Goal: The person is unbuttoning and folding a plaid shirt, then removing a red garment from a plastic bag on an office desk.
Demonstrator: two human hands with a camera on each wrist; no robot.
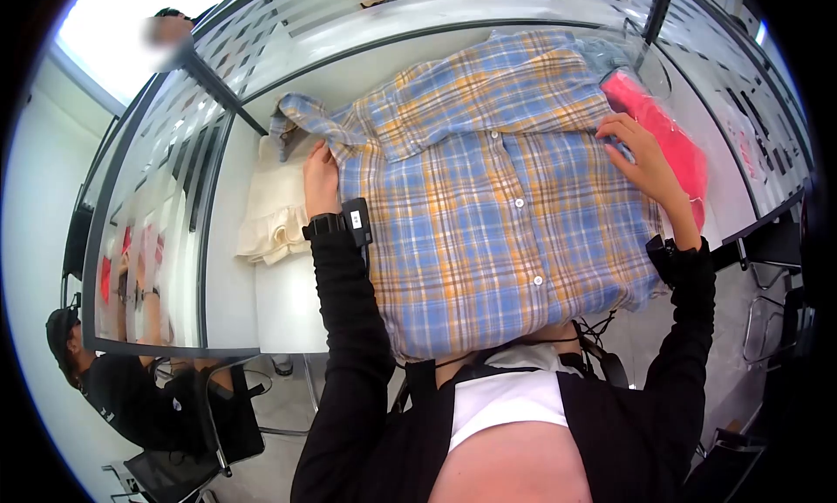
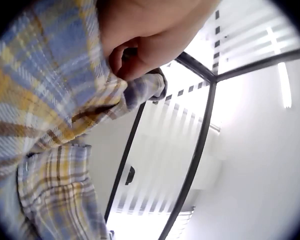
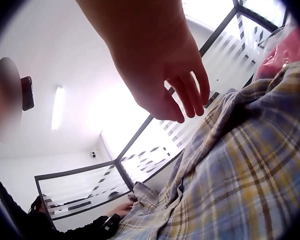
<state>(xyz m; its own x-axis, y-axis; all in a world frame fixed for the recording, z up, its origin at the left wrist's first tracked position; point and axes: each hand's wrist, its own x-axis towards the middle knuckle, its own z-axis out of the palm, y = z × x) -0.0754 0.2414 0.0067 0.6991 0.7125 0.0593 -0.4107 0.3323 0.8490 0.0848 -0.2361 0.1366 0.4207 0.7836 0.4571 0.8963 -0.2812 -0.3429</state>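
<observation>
A blue and yellow plaid shirt (image 1: 453,233) with white buttons lies front up, its upper part and a sleeve folded across the top. My left hand (image 1: 322,182) is at the shirt's left edge; in the left wrist view the hand (image 2: 145,35) has its thumb and finger curled together on the plaid cloth (image 2: 45,75). My right hand (image 1: 643,159) is over the shirt's right edge, fingers loosely bent. In the right wrist view the right hand (image 3: 160,70) hangs above the cloth (image 3: 240,165) with nothing between its fingers.
Cream cloth (image 1: 272,207) lies left of the shirt on the white table (image 1: 288,307). A pink item (image 1: 676,150) in clear plastic is at the right. Dark-framed clear partitions (image 1: 206,241) surround the table. Another person (image 1: 131,398) sits at the lower left.
</observation>
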